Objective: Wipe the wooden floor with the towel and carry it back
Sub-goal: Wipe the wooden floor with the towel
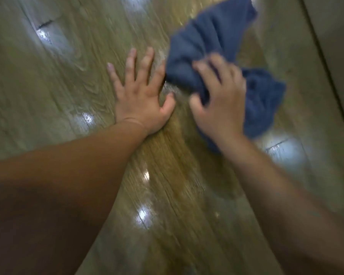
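Note:
A dark blue towel lies bunched on the glossy wooden floor, reaching from the top of the view down past my right wrist. My right hand grips the towel's middle with curled fingers, and the cloth bulges out on both sides of it. My left hand lies flat on the boards just left of the towel, fingers spread and straight, index finger close to the cloth's edge. The whole view is blurred by motion.
A pale wall or baseboard with a dark seam runs along the right side. Bright light reflections dot the planks. A dark nick marks a board joint at the upper left.

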Demonstrator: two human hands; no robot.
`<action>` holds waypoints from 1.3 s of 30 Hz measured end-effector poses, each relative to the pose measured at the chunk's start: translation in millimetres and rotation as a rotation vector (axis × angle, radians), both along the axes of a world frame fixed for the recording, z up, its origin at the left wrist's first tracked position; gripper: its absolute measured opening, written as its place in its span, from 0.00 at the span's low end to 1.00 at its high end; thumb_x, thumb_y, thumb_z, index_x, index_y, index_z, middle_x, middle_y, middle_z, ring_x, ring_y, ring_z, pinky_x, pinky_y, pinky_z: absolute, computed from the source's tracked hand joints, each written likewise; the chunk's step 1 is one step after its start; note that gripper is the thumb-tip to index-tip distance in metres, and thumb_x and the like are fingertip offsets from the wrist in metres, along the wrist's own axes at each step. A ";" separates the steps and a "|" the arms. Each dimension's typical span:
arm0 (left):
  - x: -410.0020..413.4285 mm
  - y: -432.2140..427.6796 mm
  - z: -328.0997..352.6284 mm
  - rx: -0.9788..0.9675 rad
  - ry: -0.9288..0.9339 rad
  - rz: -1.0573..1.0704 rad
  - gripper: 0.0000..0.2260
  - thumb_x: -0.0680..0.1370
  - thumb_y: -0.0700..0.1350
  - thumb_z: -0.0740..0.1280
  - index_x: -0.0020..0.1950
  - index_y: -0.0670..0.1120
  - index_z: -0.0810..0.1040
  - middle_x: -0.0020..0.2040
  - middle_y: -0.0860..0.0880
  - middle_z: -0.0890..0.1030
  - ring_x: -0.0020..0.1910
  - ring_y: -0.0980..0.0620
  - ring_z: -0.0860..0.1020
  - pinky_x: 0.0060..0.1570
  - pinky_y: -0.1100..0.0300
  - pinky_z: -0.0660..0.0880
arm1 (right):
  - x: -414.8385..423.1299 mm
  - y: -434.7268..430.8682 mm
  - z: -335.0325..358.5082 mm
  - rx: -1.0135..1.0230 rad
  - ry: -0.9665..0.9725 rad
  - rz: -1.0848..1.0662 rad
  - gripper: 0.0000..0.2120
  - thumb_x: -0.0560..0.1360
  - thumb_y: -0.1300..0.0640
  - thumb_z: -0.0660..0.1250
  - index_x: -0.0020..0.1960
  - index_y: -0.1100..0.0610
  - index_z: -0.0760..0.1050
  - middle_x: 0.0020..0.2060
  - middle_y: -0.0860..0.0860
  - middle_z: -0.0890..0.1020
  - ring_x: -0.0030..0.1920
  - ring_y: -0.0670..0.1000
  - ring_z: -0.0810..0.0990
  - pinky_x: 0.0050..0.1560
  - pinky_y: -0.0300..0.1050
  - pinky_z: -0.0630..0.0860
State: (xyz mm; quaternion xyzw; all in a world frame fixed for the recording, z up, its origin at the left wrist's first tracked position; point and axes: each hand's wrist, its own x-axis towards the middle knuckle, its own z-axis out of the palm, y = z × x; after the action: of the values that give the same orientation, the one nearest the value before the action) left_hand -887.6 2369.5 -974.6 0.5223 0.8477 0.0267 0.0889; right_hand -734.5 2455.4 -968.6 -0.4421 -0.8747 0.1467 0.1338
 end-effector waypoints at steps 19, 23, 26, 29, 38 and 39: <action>-1.1 0.0 -2.7 0.016 0.006 -0.011 0.31 0.75 0.62 0.58 0.78 0.56 0.64 0.81 0.48 0.59 0.80 0.40 0.53 0.72 0.27 0.46 | -87.1 77.8 4.2 0.057 -0.003 0.055 0.26 0.70 0.46 0.62 0.67 0.49 0.76 0.67 0.51 0.77 0.65 0.60 0.74 0.62 0.53 0.68; -3.5 -0.5 -4.5 0.026 -0.014 -0.019 0.31 0.75 0.62 0.58 0.78 0.56 0.63 0.81 0.48 0.59 0.80 0.39 0.54 0.71 0.26 0.46 | 105.5 -83.9 9.5 -0.061 -0.030 -0.079 0.24 0.68 0.53 0.65 0.64 0.52 0.76 0.65 0.55 0.76 0.58 0.66 0.77 0.61 0.62 0.72; -2.7 -1.2 -3.4 0.019 -0.024 -0.034 0.31 0.76 0.62 0.57 0.78 0.55 0.62 0.80 0.47 0.60 0.80 0.39 0.53 0.71 0.26 0.45 | 181.5 -135.2 19.2 -0.093 -0.139 -0.088 0.18 0.67 0.51 0.63 0.57 0.51 0.75 0.58 0.55 0.75 0.50 0.65 0.78 0.56 0.60 0.73; -3.4 -1.5 -2.1 0.012 -0.028 -0.033 0.30 0.75 0.61 0.58 0.78 0.54 0.64 0.80 0.47 0.61 0.79 0.38 0.54 0.71 0.26 0.45 | 152.0 -67.0 16.9 -0.065 -0.055 0.096 0.18 0.65 0.50 0.65 0.55 0.51 0.74 0.53 0.54 0.77 0.46 0.62 0.78 0.50 0.57 0.73; -2.6 -2.4 -2.7 0.012 -0.020 -0.021 0.31 0.75 0.62 0.56 0.78 0.56 0.62 0.81 0.48 0.58 0.80 0.40 0.51 0.72 0.27 0.44 | -59.2 180.5 10.3 0.045 -0.058 0.065 0.22 0.69 0.42 0.59 0.57 0.51 0.77 0.55 0.53 0.82 0.59 0.58 0.78 0.56 0.51 0.70; -2.2 -1.2 -3.0 0.024 -0.025 -0.025 0.31 0.75 0.62 0.56 0.78 0.56 0.62 0.81 0.48 0.58 0.80 0.40 0.52 0.72 0.27 0.44 | -47.7 173.2 9.8 0.040 -0.061 0.061 0.22 0.69 0.43 0.59 0.58 0.51 0.77 0.56 0.52 0.81 0.59 0.58 0.78 0.57 0.51 0.69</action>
State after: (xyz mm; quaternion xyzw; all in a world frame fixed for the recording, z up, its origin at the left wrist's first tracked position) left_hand -889.8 2368.3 -977.5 0.5336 0.8395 0.0425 0.0937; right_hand -782.2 2628.6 -958.8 -0.4166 -0.8943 0.1197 0.1112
